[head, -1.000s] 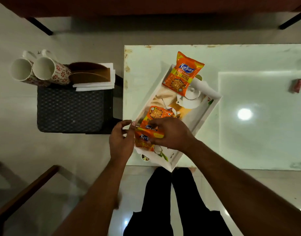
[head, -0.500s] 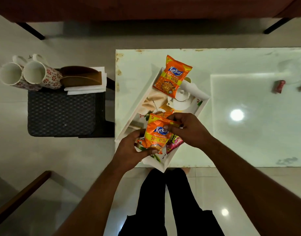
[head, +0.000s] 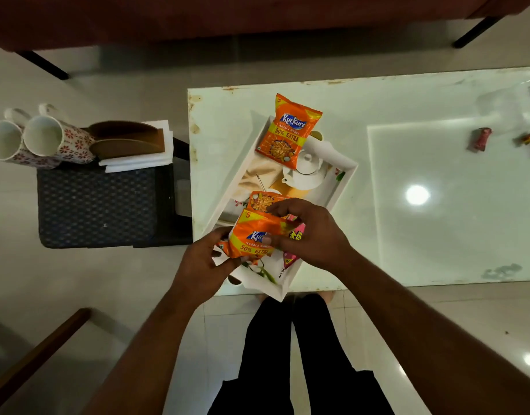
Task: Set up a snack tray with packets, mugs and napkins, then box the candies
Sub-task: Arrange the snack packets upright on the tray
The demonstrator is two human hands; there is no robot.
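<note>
A white printed tray (head: 344, 182) lies at an angle on the glass table's near left corner. One orange snack packet (head: 289, 131) leans on the tray's far end. Over the near end, my left hand (head: 202, 265) and my right hand (head: 310, 232) both grip a second orange snack packet (head: 251, 238). A third orange packet (head: 262, 200) and a pink packet (head: 295, 235) lie under my right hand, mostly hidden. Two floral mugs (head: 45, 139) lie on their sides on a dark stool (head: 99, 205) at the left, beside white napkins (head: 141, 158). Two wrapped candies (head: 481, 139) lie far right on the table.
A brown wooden napkin holder (head: 127, 139) sits on the napkins. The glass table (head: 437, 205) stretches to the right. Dark furniture legs stand at the back. A wooden rail (head: 39, 354) crosses the lower left. My legs are below the table's near edge.
My left hand has moved in under the orange packet and taken hold of it, and both hands have turned it front-up over the tray's near end. The camera has shifted, bringing a second candy into view.
</note>
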